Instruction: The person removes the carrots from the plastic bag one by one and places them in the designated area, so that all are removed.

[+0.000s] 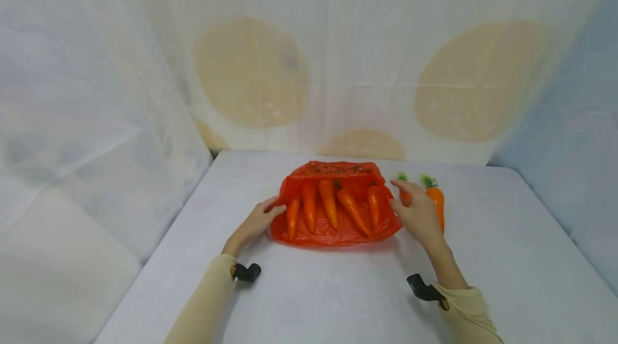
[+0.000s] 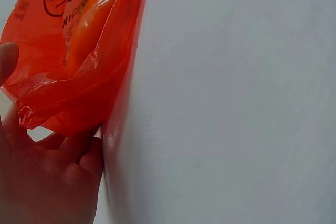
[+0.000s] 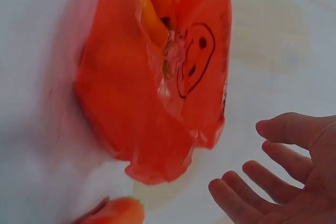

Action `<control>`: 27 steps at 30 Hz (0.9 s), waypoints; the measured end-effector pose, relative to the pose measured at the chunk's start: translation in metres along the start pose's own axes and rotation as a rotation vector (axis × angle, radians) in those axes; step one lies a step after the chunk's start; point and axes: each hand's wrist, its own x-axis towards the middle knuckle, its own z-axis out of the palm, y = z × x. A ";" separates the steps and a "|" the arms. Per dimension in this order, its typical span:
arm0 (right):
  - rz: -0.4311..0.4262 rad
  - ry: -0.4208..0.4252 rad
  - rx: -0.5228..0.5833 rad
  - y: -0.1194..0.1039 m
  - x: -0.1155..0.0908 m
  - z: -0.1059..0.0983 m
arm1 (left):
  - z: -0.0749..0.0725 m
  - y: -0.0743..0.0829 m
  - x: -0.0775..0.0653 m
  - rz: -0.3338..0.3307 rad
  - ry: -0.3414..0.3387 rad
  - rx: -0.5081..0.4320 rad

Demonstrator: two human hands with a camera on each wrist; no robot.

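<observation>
A red plastic bag lies with its mouth spread, several orange carrots side by side in it. At its left edge my left hand holds the plastic. In the left wrist view the fingers are behind the bag and the thumb is on the mouth side. My right hand is off the bag's right edge, holding nothing; the right wrist view has its fingers spread apart beside the bag. Just beyond that hand lies a carrot with a green top, partly hidden by it.
Another carrot with a leafy green top lies right of my right hand. All this is on a white-covered table. A patterned sheet hangs behind it, with pale sheets at both sides.
</observation>
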 end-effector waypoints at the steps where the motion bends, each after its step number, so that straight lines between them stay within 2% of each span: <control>1: -0.008 -0.005 0.009 -0.004 0.000 0.002 | 0.000 0.000 0.000 -0.001 -0.002 0.001; 10: -0.054 -0.067 -0.012 -0.025 0.000 0.024 | -0.001 0.001 -0.001 0.000 0.002 0.005; 22: -0.063 -0.105 -0.027 -0.029 0.003 0.051 | 0.000 0.001 -0.001 -0.004 -0.006 0.008; 27: -0.046 -0.165 -0.020 -0.029 0.002 0.064 | 0.000 0.001 -0.002 -0.009 -0.006 0.013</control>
